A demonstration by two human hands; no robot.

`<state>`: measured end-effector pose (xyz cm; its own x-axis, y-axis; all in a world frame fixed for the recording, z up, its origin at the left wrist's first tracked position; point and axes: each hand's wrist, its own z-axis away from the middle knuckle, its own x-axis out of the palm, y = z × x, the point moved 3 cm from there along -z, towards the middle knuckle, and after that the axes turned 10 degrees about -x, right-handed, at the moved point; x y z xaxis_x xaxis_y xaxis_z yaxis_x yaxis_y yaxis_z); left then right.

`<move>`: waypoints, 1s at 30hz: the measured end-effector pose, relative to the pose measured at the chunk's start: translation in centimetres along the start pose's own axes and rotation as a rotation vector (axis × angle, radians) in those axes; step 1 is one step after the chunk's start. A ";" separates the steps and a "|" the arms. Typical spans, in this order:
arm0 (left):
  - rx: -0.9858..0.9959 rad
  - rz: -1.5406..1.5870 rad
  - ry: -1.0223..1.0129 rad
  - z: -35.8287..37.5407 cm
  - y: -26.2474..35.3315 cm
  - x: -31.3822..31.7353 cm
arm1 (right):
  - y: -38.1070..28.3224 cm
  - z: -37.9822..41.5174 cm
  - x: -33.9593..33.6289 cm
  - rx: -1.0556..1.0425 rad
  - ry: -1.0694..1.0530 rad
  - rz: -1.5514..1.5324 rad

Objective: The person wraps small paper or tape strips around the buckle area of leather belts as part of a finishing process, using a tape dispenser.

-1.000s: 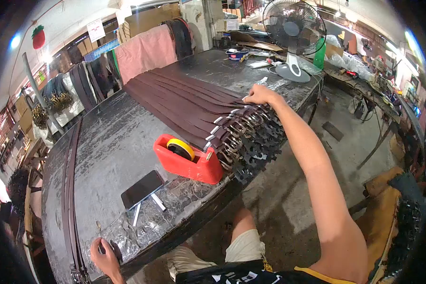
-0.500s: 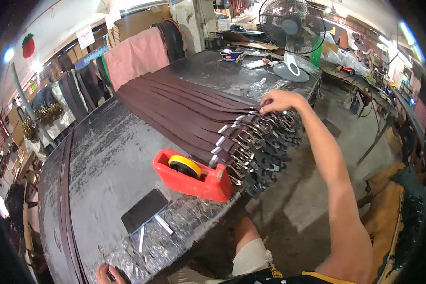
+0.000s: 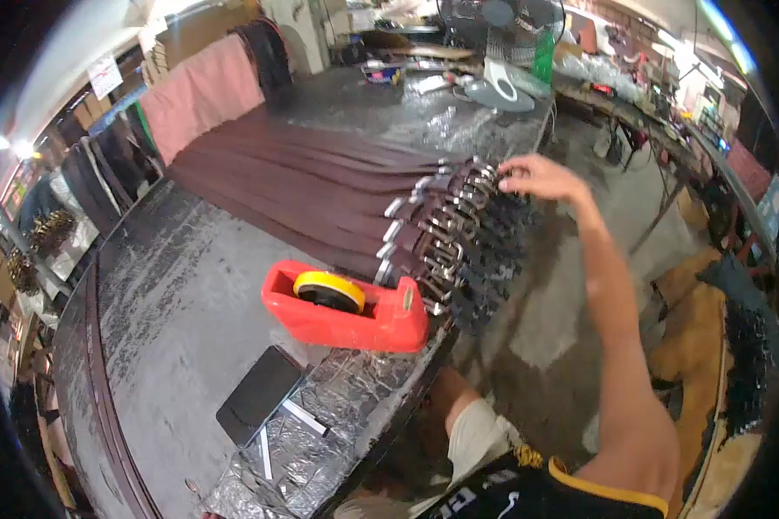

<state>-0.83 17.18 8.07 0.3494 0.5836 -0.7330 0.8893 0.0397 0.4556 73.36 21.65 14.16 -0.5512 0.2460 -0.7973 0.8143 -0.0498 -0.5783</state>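
Right hand: the right hand (image 3: 545, 178) is at the far end of the row of buckles (image 3: 446, 251); half a second ago its fingertips were by the white strips (image 3: 393, 232), so it now sits further out toward the counter's edge.
Right grip: fingers bent toward the outermost buckles; blur hides whether they close on one, so I cannot tell.
Left hand: only a sliver of the left hand (image 3: 211, 515) shows at the bottom edge, where more of it showed before; its grip cannot be told.
Belts: the brown belts (image 3: 303, 186) lie fanned side by side across the counter (image 3: 190, 285), as before, buckles toward the edge, white strips just behind them.
Black pieces: the black pieces (image 3: 485, 281) hang from the buckle end, past the edge.
Tape: the red dispenser (image 3: 346, 324) stands beside the nearest belts, a yellow roll (image 3: 355, 292) in it.
Phone: the phone (image 3: 260, 394) lies nearer the person, two pale sticks (image 3: 306, 418) beside it.
Fan: the fan (image 3: 498, 86) stands at the far end; its top, nearly whole earlier, is now cut off as the view tips down.
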 end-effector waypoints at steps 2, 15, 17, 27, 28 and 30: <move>-0.014 -0.022 0.005 -0.1 -0.5 -0.4 | -1.0 0.6 0.6 0.037 0.088 -0.119; 0.036 0.055 0.105 0.2 -3.6 1.2 | 0.1 -1.7 -0.7 -0.195 0.223 0.050; 0.041 0.064 0.110 0.3 -3.7 1.1 | 1.8 -1.8 0.1 -0.217 0.240 -0.006; 0.034 0.054 0.151 0.2 -3.3 0.6 | 1.1 1.6 1.0 -0.231 0.522 0.221; 0.027 0.050 0.151 0.3 -3.4 0.7 | 0.0 2.1 1.0 -0.242 0.545 0.215; 0.030 0.067 0.180 0.4 -3.6 0.9 | -4.1 4.2 1.2 -0.261 0.561 0.186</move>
<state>-3.62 17.24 5.61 0.3520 0.7196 -0.5986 0.8754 -0.0266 0.4828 68.58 18.11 14.82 -0.2757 0.7280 -0.6276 0.9434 0.0798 -0.3219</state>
